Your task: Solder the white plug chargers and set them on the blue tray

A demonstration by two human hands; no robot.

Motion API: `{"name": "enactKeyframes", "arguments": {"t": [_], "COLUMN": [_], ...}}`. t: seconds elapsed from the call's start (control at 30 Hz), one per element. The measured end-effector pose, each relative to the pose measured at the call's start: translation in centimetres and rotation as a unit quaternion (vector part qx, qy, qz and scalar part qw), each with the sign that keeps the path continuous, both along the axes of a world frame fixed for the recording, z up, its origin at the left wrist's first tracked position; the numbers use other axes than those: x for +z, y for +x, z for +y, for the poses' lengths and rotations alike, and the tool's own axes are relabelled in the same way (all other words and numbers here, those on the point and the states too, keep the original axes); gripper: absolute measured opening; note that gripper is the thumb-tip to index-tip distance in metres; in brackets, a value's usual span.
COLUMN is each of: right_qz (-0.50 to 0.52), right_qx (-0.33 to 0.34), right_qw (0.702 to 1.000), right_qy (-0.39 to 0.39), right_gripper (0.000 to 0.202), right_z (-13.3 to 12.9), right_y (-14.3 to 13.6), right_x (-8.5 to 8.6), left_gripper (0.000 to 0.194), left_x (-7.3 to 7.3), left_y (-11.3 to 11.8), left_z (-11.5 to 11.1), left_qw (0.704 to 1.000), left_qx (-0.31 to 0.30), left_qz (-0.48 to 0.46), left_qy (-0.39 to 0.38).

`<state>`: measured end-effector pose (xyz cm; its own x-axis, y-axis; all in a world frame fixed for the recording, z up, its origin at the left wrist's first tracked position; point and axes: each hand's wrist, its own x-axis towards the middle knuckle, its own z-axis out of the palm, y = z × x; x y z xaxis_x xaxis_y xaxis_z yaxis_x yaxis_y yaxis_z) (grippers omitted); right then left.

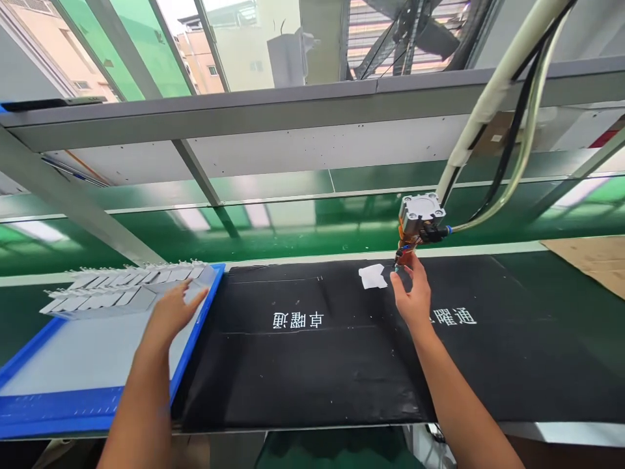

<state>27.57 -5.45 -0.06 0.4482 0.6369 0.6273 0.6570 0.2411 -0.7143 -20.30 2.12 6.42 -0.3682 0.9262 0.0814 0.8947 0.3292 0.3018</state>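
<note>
My left hand (173, 311) is over the right part of a blue-rimmed tray (208, 319), thumb and forefinger apart, with nothing visible between them. Close to its fingertips lie rows of small flat white-grey pieces (114, 296) with thin, spiky sprue-like ends. My right hand (414, 296) is raised at the lower end of a hanging air-driven tool (420, 212) with a square metal body. Its thumb and fingers curl around the tool's tip; whatever they hold there is too small and hidden to name. A torn white paper scrap (372, 276) lies left of that hand.
A black sheet (312, 371) with white lettering covers the middle of the green bench. The tool hangs from a pale wrapped arm (481, 107) with hoses (520, 150) beside it. A grey frame bar (293, 114) crosses behind. Brown cardboard (593, 260) lies at far right.
</note>
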Motion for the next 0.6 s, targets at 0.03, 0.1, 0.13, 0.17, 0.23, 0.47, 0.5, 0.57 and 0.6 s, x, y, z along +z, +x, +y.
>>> {"name": "enactKeyframes", "arguments": {"t": [0.03, 0.1, 0.13, 0.17, 0.23, 0.47, 0.5, 0.57, 0.6], "right_qz": [-0.002, -0.003, -0.003, -0.002, 0.002, 0.039, 0.043, 0.016, -0.011], "right_qx": [0.006, 0.016, 0.021, 0.026, 0.025, 0.049, 0.108, 0.237, 0.286], "right_qw": [1.0, 1.0, 1.0, 1.0, 1.0, 0.997, 0.993, 0.97, 0.955], "right_qy": [0.006, 0.014, 0.014, 0.012, 0.017, 0.054, 0.023, -0.047, -0.073], "right_gripper": [0.059, 0.061, 0.062, 0.063, 0.065, 0.046, 0.042, 0.037, 0.036], "right_z": [0.1, 0.3, 0.4, 0.4, 0.4, -0.7, -0.9, -1.2, -1.3], "right_y": [0.0, 0.1, 0.1, 0.1, 0.0, -2.9, -3.9, -6.1, -7.2], "right_x": [0.0, -0.1, -0.2, -0.3, -0.4, 0.5, 0.6, 0.7, 0.6], "left_gripper": [0.053, 0.054, 0.052, 0.05, 0.044, 0.033, 0.031, 0.026, 0.024], "left_x": [-0.3, -1.1, -1.7, -2.2, -3.0, -4.8, -5.3, -6.4, -7.0], "left_y": [2.5, 7.4, 9.7, 11.8, 15.4, 20.9, 21.1, 21.1, 21.1], "left_z": [-0.5, -1.4, -1.8, -2.1, -2.7, -4.2, -4.3, -4.6, -4.7], "left_qw": [0.997, 0.975, 0.96, 0.943, 0.915, 0.839, 0.831, 0.815, 0.808], "left_qx": [-0.079, -0.202, -0.258, -0.311, -0.386, -0.543, -0.555, -0.577, -0.585], "left_qz": [-0.027, -0.087, -0.103, -0.104, -0.086, -0.034, -0.034, -0.042, -0.046], "left_qy": [0.002, -0.026, -0.039, -0.054, -0.073, -0.037, -0.021, 0.02, 0.045]}}
